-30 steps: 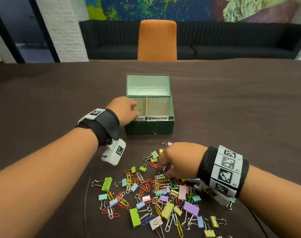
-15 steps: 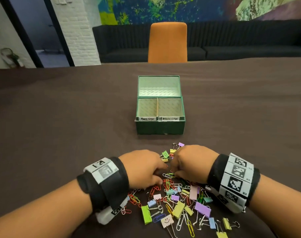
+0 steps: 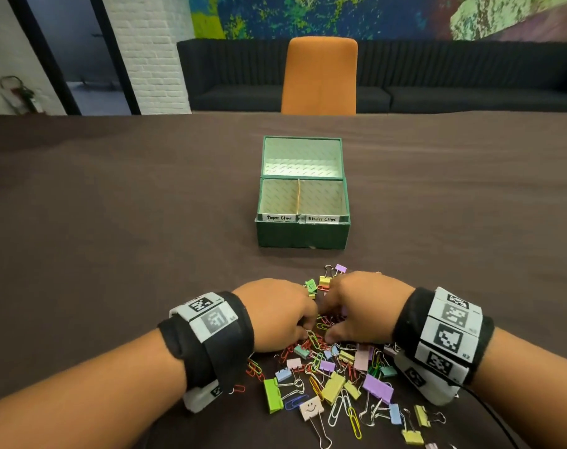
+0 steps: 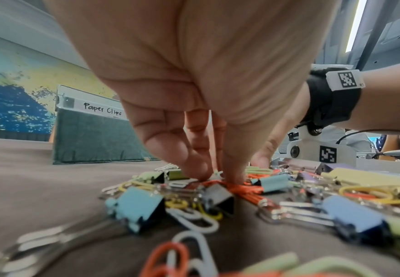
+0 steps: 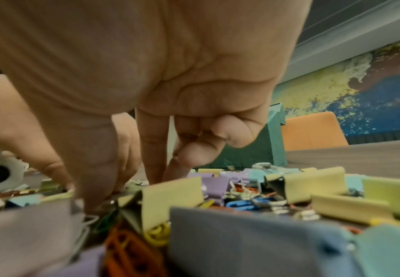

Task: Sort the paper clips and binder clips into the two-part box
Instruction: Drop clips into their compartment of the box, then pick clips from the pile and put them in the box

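Note:
A green two-part box point(image 3: 303, 234) stands open in mid-table, its front rim labelled "Paper Clips" on the left and "Binder Clips" on the right; both halves look empty. A heap of coloured paper clips and binder clips point(image 3: 334, 384) lies in front of it. Both hands are down in the far side of the heap. My left hand point(image 4: 214, 177) pinches orange paper clips point(image 4: 243, 189) between thumb and forefinger. My right hand point(image 5: 108, 191) reaches into the clips with thumb and forefinger close together; what lies between them is hidden.
The brown table point(image 3: 113, 222) stretches wide around the box. An orange chair point(image 3: 319, 76) and a black sofa point(image 3: 470, 76) stand beyond its far edge. Binder clips point(image 3: 327, 281) lie between the hands and the box.
My left hand came back from the box's left compartment to the heap and now pinches orange paper clips. The right hand stayed in the heap. The head camera tilted slightly.

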Available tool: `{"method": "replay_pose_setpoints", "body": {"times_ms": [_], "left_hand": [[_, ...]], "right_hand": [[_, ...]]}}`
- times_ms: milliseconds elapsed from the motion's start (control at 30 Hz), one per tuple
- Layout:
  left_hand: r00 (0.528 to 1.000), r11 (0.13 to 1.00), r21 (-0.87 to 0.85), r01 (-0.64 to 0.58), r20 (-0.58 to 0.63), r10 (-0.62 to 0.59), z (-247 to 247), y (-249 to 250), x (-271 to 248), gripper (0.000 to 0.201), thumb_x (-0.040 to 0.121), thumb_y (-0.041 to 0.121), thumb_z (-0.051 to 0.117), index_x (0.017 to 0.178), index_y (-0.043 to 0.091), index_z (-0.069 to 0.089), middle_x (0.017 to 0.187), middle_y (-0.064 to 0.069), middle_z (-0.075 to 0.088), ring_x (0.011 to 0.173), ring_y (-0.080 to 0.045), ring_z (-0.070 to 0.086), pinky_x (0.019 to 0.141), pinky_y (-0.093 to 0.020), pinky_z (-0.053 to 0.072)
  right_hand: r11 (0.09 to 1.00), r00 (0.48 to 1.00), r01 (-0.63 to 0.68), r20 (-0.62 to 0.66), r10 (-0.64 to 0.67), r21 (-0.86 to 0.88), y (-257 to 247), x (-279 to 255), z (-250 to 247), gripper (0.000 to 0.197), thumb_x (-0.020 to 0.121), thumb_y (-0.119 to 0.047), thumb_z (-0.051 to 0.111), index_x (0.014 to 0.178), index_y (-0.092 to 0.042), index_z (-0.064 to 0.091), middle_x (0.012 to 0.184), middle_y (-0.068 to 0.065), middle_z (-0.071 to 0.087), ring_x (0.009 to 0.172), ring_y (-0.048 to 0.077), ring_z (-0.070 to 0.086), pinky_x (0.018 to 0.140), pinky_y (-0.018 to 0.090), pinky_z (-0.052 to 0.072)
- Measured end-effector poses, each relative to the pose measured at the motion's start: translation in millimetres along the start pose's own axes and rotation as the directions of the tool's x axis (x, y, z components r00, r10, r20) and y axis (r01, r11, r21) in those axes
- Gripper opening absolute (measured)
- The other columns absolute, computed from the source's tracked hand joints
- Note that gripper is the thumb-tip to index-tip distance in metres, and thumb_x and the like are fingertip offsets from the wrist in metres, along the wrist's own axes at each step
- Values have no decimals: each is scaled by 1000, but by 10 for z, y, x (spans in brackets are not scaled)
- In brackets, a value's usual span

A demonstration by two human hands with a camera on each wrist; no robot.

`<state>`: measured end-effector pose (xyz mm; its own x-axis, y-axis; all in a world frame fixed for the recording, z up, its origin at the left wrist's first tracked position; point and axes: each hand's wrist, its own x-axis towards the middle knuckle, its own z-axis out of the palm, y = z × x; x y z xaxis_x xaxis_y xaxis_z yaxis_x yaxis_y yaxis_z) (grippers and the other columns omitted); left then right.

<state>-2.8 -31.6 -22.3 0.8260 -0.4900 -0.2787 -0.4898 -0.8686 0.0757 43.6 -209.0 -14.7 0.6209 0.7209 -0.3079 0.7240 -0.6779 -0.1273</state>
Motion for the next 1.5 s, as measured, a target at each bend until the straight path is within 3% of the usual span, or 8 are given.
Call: {"method": "replay_pose_setpoints", "body": {"times_ms": [367, 500, 600, 733, 900, 1233, 1300, 1500], "left_hand": [[977, 998, -66, 5, -214, -19, 4, -102, -53, 8, 88, 28, 50, 83, 24, 53, 82, 4, 57, 75, -18, 52, 68, -35, 48], [895, 963, -261, 74, -409, -179, -107, -397, -7, 4, 87, 28, 60, 83, 28, 61, 75, 10, 61, 70, -6, 55, 69, -29, 50], [784, 885, -447, 130, -500, -367, -232, -697, 119, 5, 84, 24, 65, 85, 29, 66, 71, 14, 62, 66, -2, 56, 71, -27, 53], [642, 806, -556, 206, -544, -540, -480, -999, 398, 6, 84, 24, 65, 83, 29, 66, 74, 13, 63, 75, -9, 61, 74, -25, 49], [633, 742, -610, 279, -464, -619, -622, -1116, 669, 10, 91, 30, 65, 85, 28, 73, 81, 9, 68, 85, -14, 63, 72, -22, 41], [545, 745, -630, 220, -553, -630, -471, -1138, 386, 11, 90, 23, 63, 91, 26, 73, 93, 9, 71, 87, -10, 62, 79, -21, 44], [584, 770, -606, 201, -557, -591, -430, -1087, 260, 10, 89, 23, 64, 91, 26, 73, 90, 11, 71, 86, -9, 63, 78, -22, 46], [927, 907, -341, 249, -189, -325, -264, -725, -33, 11, 86, 34, 70, 96, 32, 71, 88, 15, 67, 83, -3, 61, 83, -28, 53]], "right_hand": [[998, 998, 51, -34, -53, -43, -71, 15, 46, 21, 86, -24, 55, 98, -29, 71, 90, -7, 69, 79, 20, 62, 69, 26, 49], [997, 998, 40, -57, -37, 62, -10, 63, -38, 9, 81, -20, 57, 83, -22, 65, 78, -5, 65, 71, 14, 58, 66, 24, 49], [982, 973, 34, -231, 10, 185, 88, 225, -292, 10, 82, -20, 62, 73, -24, 61, 63, -9, 56, 57, 4, 48, 56, 17, 38], [949, 886, -29, -432, 171, 315, 173, 637, -760, 8, 89, -27, 65, 82, -26, 68, 68, -12, 58, 64, 4, 54, 65, 19, 41], [952, 871, -132, -427, 244, 275, 174, 1107, -1115, 17, 95, -26, 60, 101, -18, 74, 93, -1, 68, 92, 19, 63, 80, 28, 48], [949, 878, -120, -415, 239, 293, 253, 1205, -1166, 17, 89, -21, 69, 104, -21, 76, 98, -6, 71, 94, 12, 65, 82, 24, 46], [944, 864, -95, -445, 237, 317, 277, 1061, -1167, 14, 89, -18, 68, 101, -22, 75, 92, -9, 68, 90, 11, 64, 80, 23, 46], [983, 982, -168, -73, 173, 68, 190, 456, -770, 18, 89, -19, 65, 102, -27, 74, 94, -9, 71, 88, 13, 65, 87, 33, 55]]}}
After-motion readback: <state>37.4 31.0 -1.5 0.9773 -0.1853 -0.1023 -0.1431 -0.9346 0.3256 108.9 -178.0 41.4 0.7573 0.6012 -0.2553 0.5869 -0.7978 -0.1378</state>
